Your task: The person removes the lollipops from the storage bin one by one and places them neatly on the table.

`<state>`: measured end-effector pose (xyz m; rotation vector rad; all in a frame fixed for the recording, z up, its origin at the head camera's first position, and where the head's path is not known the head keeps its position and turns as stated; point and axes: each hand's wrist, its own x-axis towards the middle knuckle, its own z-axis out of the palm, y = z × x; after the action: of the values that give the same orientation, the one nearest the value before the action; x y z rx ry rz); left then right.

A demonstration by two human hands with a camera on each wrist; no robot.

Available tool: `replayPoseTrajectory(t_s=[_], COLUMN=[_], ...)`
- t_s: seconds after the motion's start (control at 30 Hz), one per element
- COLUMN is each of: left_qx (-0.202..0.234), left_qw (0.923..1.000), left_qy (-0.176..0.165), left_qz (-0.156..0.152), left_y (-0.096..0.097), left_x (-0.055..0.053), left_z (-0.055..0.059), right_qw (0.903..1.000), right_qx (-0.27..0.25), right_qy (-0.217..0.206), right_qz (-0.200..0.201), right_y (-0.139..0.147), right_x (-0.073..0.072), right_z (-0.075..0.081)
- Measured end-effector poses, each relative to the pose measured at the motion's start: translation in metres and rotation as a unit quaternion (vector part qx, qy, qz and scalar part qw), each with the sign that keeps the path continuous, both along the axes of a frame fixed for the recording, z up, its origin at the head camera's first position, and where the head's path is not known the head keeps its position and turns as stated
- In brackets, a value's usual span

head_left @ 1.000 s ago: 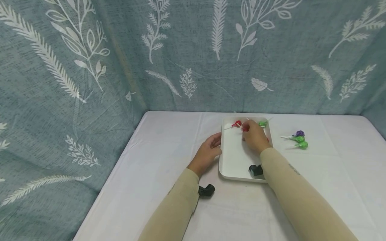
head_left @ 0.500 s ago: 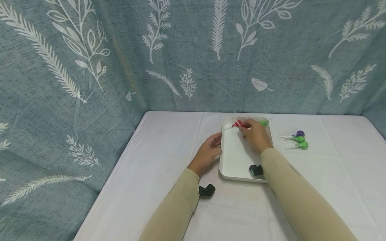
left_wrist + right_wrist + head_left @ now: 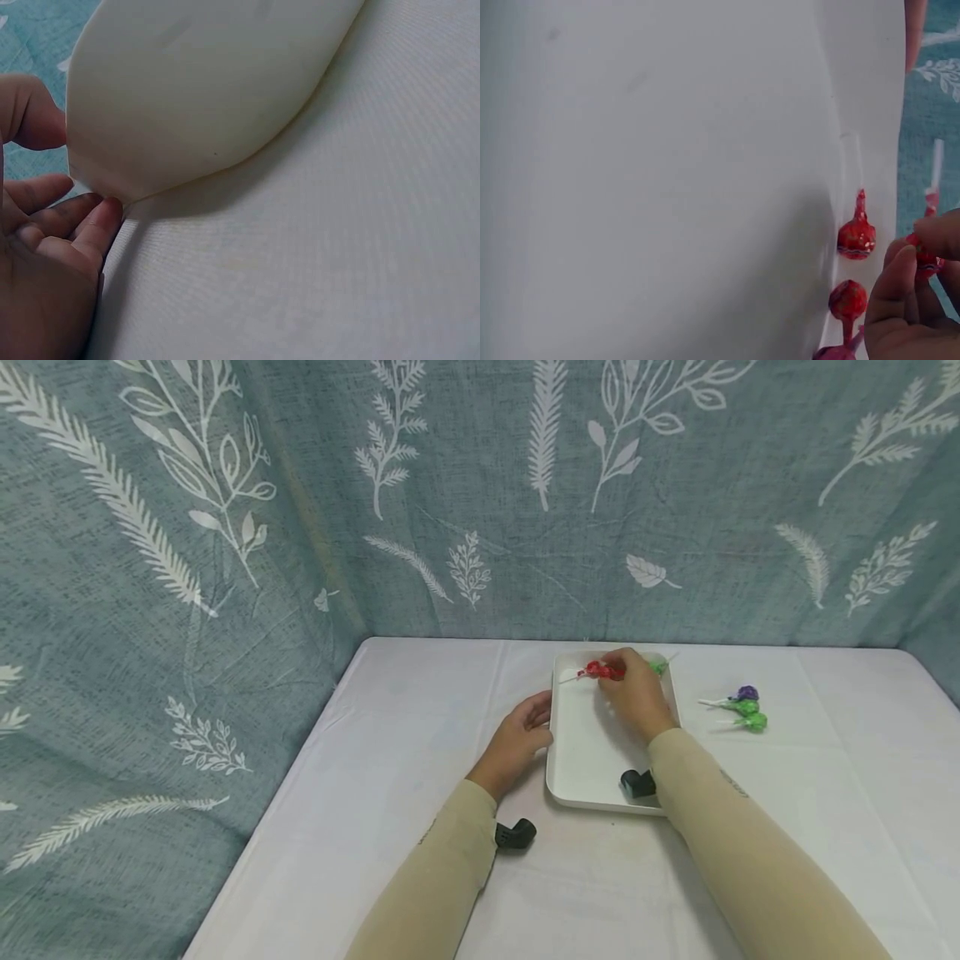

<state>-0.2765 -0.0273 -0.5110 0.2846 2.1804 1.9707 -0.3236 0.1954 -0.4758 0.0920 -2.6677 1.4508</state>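
A white tray [image 3: 600, 760] lies on the table, and my left hand [image 3: 517, 737] holds its left side, thumb and bent fingers at the rim. Over the tray's far end, my right hand [image 3: 636, 696] pinches a red-wrapped lollipop [image 3: 928, 264] by its head; in the right wrist view its white stick points up. Beside it in the tray sits another red lollipop [image 3: 856, 238]. Below that, the right wrist view shows one more red lollipop [image 3: 847, 300] and a pink-purple wrapper [image 3: 836, 352]. A green lollipop [image 3: 658, 667] is at the tray's far right corner, partly behind the hand.
Right of the tray, a purple lollipop [image 3: 746, 692] and two green lollipops, the nearer green lollipop [image 3: 754, 722] among them, lie on the white-covered table [image 3: 825, 827]. A patterned blue-green curtain [image 3: 480, 577] stands behind the table. Black wrist devices [image 3: 515, 835] show at both sleeves.
My right hand has shifted slightly and turned the red lollipop, bringing it close beside the other red one at the tray's far end. The left hand stays on the tray's side.
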Motion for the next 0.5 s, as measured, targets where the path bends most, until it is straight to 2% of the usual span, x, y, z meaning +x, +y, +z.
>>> replayPoseTrajectory(t_s=[0.2,0.5], left_qx=[-0.002,-0.005], left_qw=[1.0000,1.0000], left_qy=[0.003,0.003], left_qz=[-0.002,-0.002], left_y=[0.000,0.000], left_x=[-0.001,0.000], left_z=[-0.001,0.002], right_qw=[0.9988,0.9988], right_qx=[-0.046,-0.038], right_qy=[-0.001,0.027], right_qz=[-0.015,-0.014], right_y=[0.000,-0.001], right_x=[0.002,0.005], right_z=[0.007,0.017])
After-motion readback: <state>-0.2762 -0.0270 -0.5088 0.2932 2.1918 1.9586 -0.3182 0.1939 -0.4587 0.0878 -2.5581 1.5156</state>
